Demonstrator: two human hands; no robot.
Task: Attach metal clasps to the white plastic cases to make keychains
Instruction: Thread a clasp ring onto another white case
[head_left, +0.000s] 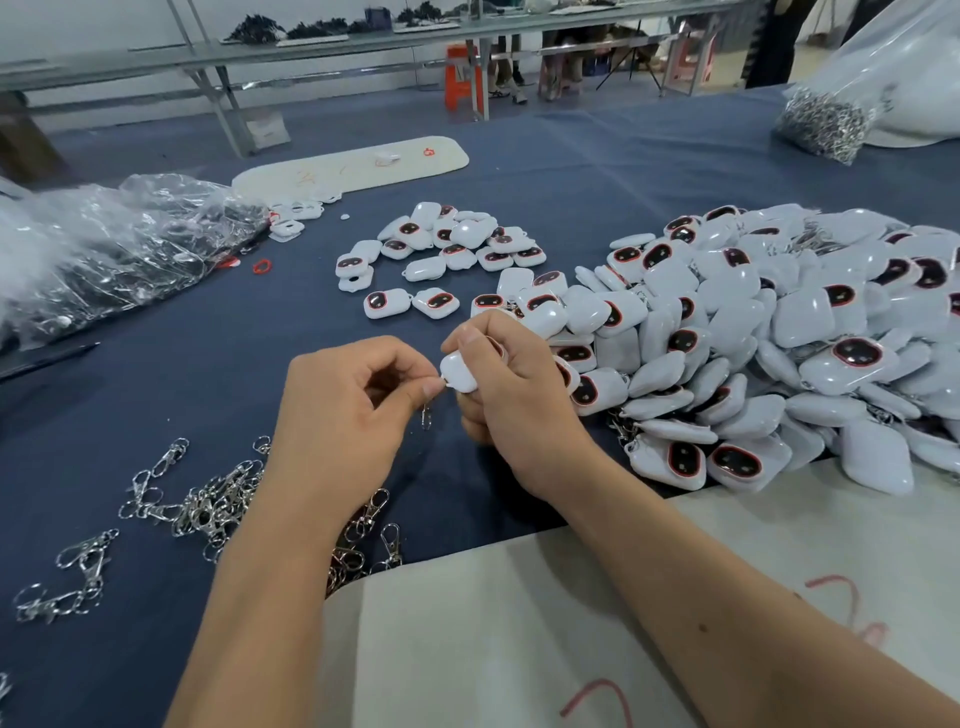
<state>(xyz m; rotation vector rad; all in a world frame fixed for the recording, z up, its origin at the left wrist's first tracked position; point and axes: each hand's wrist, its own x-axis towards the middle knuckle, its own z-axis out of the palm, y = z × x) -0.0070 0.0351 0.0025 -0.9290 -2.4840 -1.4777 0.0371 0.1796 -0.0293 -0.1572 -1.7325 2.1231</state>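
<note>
Large heap of white cases (779, 332), glossy, rounded-square, many with a dark oval window ringed red, on blue table cloth (208, 374), right side. Loose silver clasps (208, 509) scattered lower left. Right hand (509, 405) grips one white case (458, 371) at centre. Left hand (348, 410) pinches a clasp (426, 415) hanging at the case's corner.

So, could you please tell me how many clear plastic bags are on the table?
2: one crumpled bag at the far left, and one bag of clasps at the far right corner. Others may lie out of view.
</note>
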